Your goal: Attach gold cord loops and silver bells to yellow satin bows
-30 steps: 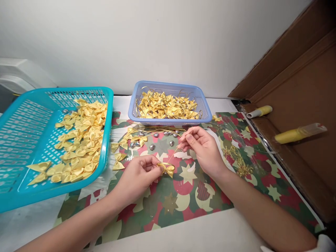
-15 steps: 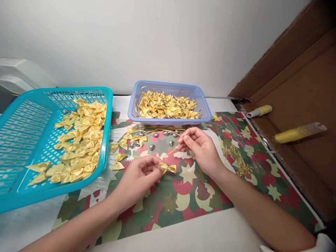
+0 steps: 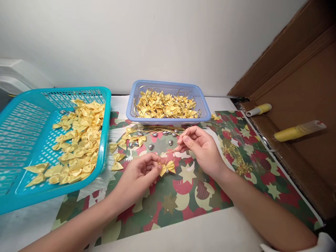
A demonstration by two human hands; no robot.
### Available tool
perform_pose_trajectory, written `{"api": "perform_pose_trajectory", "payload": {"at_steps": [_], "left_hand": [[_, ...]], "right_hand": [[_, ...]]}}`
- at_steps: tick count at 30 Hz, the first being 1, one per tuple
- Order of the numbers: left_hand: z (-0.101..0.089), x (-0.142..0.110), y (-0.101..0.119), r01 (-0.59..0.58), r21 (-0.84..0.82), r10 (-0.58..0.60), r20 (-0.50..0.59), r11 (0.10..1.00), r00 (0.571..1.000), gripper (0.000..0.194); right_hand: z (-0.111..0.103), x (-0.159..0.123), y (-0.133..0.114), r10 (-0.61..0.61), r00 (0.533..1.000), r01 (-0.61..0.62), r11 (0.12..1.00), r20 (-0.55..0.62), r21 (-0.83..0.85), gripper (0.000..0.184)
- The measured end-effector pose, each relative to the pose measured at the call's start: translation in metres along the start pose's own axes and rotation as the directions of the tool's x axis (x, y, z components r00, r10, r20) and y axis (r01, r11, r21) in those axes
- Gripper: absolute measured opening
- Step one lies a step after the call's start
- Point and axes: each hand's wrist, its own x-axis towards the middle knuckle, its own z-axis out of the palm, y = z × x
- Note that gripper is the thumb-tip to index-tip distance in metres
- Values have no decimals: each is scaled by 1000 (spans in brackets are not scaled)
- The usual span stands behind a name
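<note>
My left hand point(image 3: 145, 171) pinches a gold ribbon bow point(image 3: 168, 167) by its left side, above the patterned sheet. A thin gold cord point(image 3: 168, 152) runs from the bow up to my right hand point(image 3: 198, 145), whose fingertips are closed on its other end. Behind my hands lie several silver bells point(image 3: 151, 147), small and round. A bundle of gold cords point(image 3: 160, 128) stretches along the front of the blue-violet basket. Loose bows point(image 3: 117, 161) rest to the left of the bells.
A turquoise basket point(image 3: 106, 140) of gold bows stands at left. The blue-violet basket point(image 3: 169, 121) at the back holds bows with cords. Gold cord snippets point(image 3: 240, 162) lie at right, near a cardboard wall point(image 3: 296, 91) with two yellow-wrapped tubes point(image 3: 299, 131) sticking out.
The bow has turned in my left fingers, so its loops and tails show more. The cord between my hands now bends near the bow. My right hand has barely moved.
</note>
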Motion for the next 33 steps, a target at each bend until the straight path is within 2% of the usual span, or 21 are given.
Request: {"api": "perform_pose_trajectory", "payload": {"at_steps": [3, 7, 13, 18, 29, 33], "left_hand": [[0, 0, -4, -45, 49, 46, -21, 998, 999, 13], [-1, 0, -7, -140, 203, 147, -20, 969, 989, 5], [-1, 1, -6, -245, 380, 255, 24, 892, 967, 6], [-1, 0, -7, -250, 403, 260, 29, 881, 965, 5], [-2, -1, -1, -227, 402, 212, 82, 887, 974, 9], [-2, -2, -2, -296, 486, 260, 143, 822, 955, 9]], "right_hand": [[-1, 0, -2, -12, 1000, 12, 1000, 7, -13, 21], [-1, -2, -4, -20, 999, 21, 1000, 43, -21, 22], [0, -4, -6, -5, 991, 3, 1000, 137, 19, 20], [1, -4, -8, 21, 985, -24, 1000, 174, 16, 22], [0, -2, -4, -9, 993, 11, 1000, 120, -16, 21], [0, -2, -2, 10, 992, -9, 1000, 125, -10, 24]]}}
